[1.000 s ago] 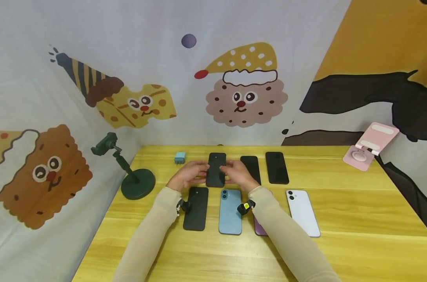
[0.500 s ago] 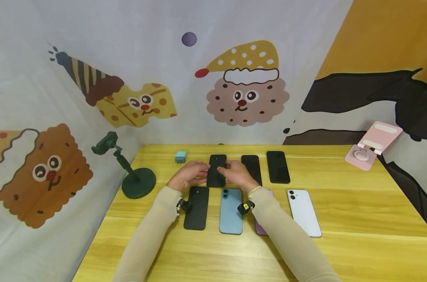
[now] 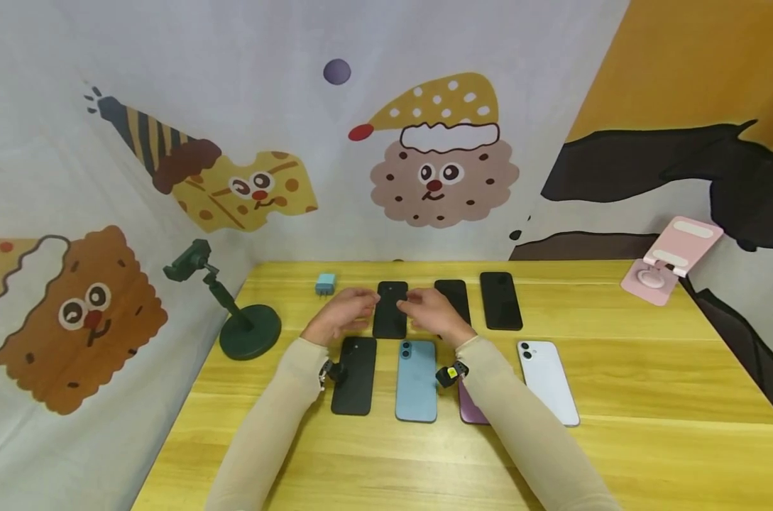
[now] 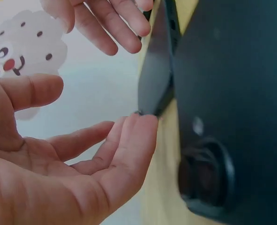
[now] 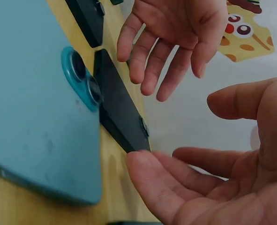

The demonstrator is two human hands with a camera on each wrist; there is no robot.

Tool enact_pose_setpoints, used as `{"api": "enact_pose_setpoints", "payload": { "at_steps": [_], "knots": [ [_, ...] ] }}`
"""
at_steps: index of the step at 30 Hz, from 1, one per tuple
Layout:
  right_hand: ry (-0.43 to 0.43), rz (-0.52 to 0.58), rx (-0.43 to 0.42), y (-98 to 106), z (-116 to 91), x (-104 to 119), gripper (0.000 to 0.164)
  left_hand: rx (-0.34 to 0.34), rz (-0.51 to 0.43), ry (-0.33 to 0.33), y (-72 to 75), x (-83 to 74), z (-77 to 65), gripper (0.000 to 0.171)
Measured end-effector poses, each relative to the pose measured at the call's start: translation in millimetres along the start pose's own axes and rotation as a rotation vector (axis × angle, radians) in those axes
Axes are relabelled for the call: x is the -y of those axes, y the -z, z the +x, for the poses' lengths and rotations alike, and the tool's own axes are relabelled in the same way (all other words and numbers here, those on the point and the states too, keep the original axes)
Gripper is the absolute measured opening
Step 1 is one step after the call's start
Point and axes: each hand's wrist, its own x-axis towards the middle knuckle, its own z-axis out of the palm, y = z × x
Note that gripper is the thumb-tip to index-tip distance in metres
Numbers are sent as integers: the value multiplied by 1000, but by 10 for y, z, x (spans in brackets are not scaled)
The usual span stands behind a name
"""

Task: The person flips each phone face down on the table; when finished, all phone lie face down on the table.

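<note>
Smartphone, rectangular, black, lies on yellow wood-grain table between left hand and right hand, both loosely spread.

Head view: illumination is bright, diffuse and largely even; the source is out of frame. A pale sheen marks the near part of the tabletop, and soft shadows lie beside the sleeves. The central black smartphone renders near-uniform dark, with little surface detail. Wide-angle perspective splays the tabletop's side edges towards the lower corners.

Left wrist view: the front black smartphone fills the foreground, dark and out of focus; the printed backdrop appears washed out.

Right wrist view: exposure is dimmer and cooler. The light blue smartphone is close and soft, its surface detail smeared.
</note>
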Motion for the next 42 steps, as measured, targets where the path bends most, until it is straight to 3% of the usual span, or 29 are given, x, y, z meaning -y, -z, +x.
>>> {"api": "enact_pose_setpoints", "payload": {
  "at_steps": [5, 13, 20, 27, 34, 42],
  "knots": [
    [38, -23, -3, 117, -34, -9, 61, 15, 73, -71, -96, -101, -35, 65],
    [51, 15, -47, 356, -84, -27, 55, 59, 44, -114, -283, -234, -14, 61],
    [36, 8, -97, 565, -150, -54, 53, 113, 27, -146, -550, -291, 91, 59],
    [27, 16, -148, 732, -218, -130, 55, 122, 4, -141, -766, -297, 144, 53],
    [14, 2, -200, 850, -291, -248, 58, 153, -46, -114, -904, -294, 168, 57],
    [-81, 14, -185, 862, -318, -360, 65, 175, -108, -76, -989, -270, 185, 58]
  ]
}}
